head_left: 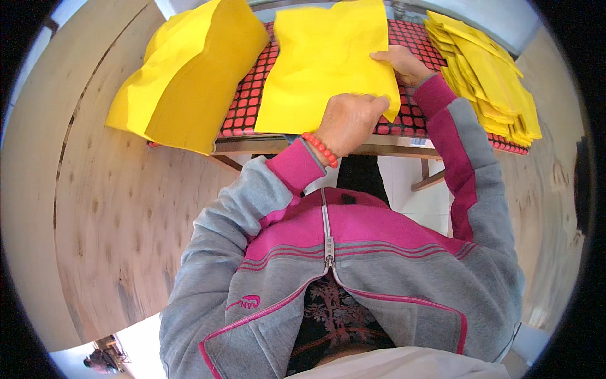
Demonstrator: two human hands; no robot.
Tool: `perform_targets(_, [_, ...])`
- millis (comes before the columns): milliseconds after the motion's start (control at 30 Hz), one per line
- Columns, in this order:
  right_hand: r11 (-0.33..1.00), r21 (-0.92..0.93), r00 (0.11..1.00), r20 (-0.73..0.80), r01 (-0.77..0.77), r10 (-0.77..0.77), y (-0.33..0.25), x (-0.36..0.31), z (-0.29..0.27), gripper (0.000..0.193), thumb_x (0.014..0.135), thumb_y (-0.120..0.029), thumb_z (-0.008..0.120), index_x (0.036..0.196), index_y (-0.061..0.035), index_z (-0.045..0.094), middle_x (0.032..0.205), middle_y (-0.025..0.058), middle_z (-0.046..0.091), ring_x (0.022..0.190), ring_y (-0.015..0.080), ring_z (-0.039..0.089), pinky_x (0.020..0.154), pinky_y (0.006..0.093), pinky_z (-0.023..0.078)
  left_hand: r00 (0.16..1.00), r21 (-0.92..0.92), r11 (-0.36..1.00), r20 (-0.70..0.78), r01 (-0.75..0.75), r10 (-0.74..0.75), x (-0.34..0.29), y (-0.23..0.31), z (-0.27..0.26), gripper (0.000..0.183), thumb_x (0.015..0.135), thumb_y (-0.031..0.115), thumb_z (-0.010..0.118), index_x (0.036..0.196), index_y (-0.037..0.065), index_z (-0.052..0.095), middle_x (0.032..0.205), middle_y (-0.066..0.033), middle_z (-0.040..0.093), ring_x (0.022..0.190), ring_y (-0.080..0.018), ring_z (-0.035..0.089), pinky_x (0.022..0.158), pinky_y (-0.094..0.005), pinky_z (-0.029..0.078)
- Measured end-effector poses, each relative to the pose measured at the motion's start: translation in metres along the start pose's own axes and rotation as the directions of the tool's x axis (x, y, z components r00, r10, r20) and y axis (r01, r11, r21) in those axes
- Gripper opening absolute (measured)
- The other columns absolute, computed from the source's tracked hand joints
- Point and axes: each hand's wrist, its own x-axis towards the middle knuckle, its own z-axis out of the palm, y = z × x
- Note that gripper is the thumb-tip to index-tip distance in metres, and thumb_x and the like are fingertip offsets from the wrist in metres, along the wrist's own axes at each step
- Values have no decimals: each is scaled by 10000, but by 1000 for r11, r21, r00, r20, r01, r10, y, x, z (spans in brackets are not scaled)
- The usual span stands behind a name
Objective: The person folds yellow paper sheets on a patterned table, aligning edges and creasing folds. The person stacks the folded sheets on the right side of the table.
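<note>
A flat, bright yellow fabric piece [322,63], slightly wrinkled and roughly rectangular, lies in front of me on a red-and-black checked cloth. My left hand [352,120], with a red bead bracelet at the wrist, reaches across its near edge. Its fingers are curled closed at the lower right corner, thumb pointing right. At the right edge, higher up, my right hand [407,65] pinches the same piece with the thumb on top; the other fingers are partly hidden. Whether the piece is one layer or several, I cannot tell.
Larger yellow fabric pieces [189,76] bulge over the table's near edge at left. A stack of folded yellow pieces [489,79] stands at right. The checked cloth [249,101] covers a wooden-edged table [246,146]. Wooden boards [126,221] flank my left side.
</note>
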Motion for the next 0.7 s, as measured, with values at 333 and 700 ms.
perform_targets(333, [937, -332, 992, -92, -109, 83, 6, 30, -43, 275, 890, -128, 684, 1091, 56, 647, 928, 99, 715, 674, 160, 679, 571, 286, 544, 928, -470, 878, 280, -90, 244, 51, -106, -16, 324, 977, 273, 572, 1178, 30, 649, 1100, -176, 693, 1043, -339, 657, 892, -412, 518])
perform_targets(700, [919, -382, 995, -17, -102, 103, 9, 37, -61, 286, 865, -207, 711, 1063, -4, 678, 767, -12, 665, 522, 58, 518, 440, 217, 347, 942, 66, 988, 314, -143, 116, 53, -151, 59, 607, 1032, 441, 414, 1529, 101, 338, 1585, -195, 290, 1475, -338, 270, 1165, -561, 242])
